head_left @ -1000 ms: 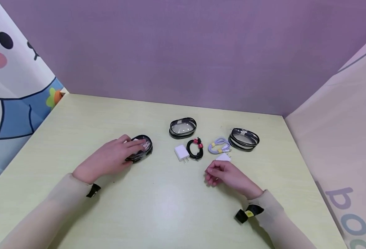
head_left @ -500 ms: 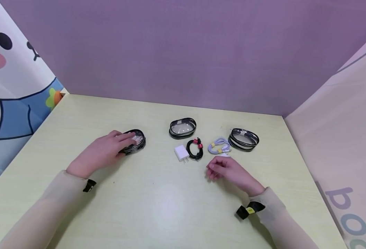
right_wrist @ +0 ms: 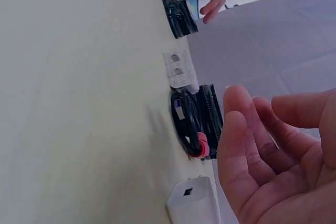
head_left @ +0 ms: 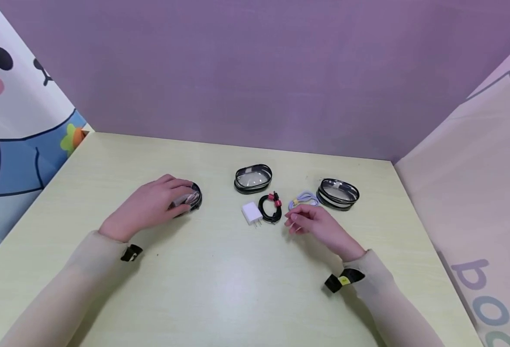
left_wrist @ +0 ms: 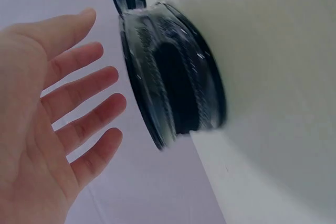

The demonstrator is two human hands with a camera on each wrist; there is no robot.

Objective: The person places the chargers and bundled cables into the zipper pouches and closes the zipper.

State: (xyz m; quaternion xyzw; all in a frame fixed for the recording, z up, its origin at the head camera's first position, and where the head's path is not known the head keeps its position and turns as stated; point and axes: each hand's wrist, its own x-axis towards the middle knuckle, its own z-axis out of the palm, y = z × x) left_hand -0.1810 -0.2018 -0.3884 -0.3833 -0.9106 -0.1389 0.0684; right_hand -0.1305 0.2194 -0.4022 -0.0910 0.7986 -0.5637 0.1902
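Note:
My left hand (head_left: 150,207) hovers over a small clear oval zip pouch (head_left: 196,198) with black trim, at the table's left. In the left wrist view its fingers are spread and stand apart from the pouch (left_wrist: 176,82). Something white shows inside the pouch in the head view. My right hand (head_left: 317,224) is above the table with loosely bent fingers and nothing in them. Nearest to it are a coiled lilac cable (head_left: 303,197), partly hidden by the hand, and a white charger plug (right_wrist: 194,203) below it.
A second white charger plug (head_left: 252,213) lies beside a coiled black cable (head_left: 270,209) with a red tie. Two more clear pouches, one behind them (head_left: 253,179) and one at the right (head_left: 338,194), stand farther back. A purple wall (head_left: 246,77) closes off the table's rear.
The pouch under my left hand moved left and back, and the hand's fingers came off it. My right hand moved slightly forward, now covering part of the lilac cable and the plug.

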